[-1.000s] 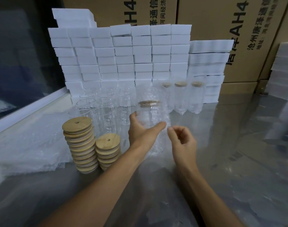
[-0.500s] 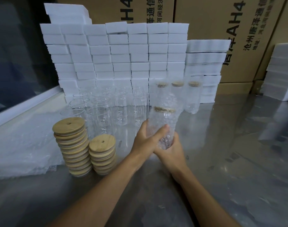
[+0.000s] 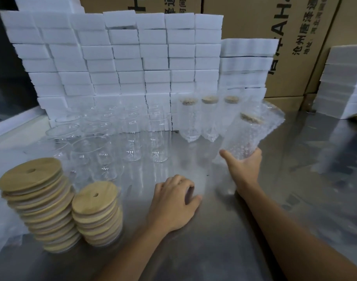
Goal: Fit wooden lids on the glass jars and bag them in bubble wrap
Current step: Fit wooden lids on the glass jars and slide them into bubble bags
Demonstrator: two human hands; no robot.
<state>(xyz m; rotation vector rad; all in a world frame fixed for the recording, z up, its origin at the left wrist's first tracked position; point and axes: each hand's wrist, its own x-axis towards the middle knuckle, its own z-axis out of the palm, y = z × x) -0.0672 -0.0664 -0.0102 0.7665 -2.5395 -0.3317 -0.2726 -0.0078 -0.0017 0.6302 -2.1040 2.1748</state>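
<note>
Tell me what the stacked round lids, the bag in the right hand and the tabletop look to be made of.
Lids: light wood, likely bamboo, matte, with visible grain and a small hole.
Bag held by the right hand: clear bubble wrap, its surface dotted with bubbles, around a lidded jar.
Tabletop: probably stainless steel, grey, with a soft blurred sheen.

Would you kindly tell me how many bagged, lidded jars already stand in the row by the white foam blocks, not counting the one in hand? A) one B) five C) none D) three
D: three bagged jars stand in the row, while the right hand holds a fourth jar tilted beside them.
</note>
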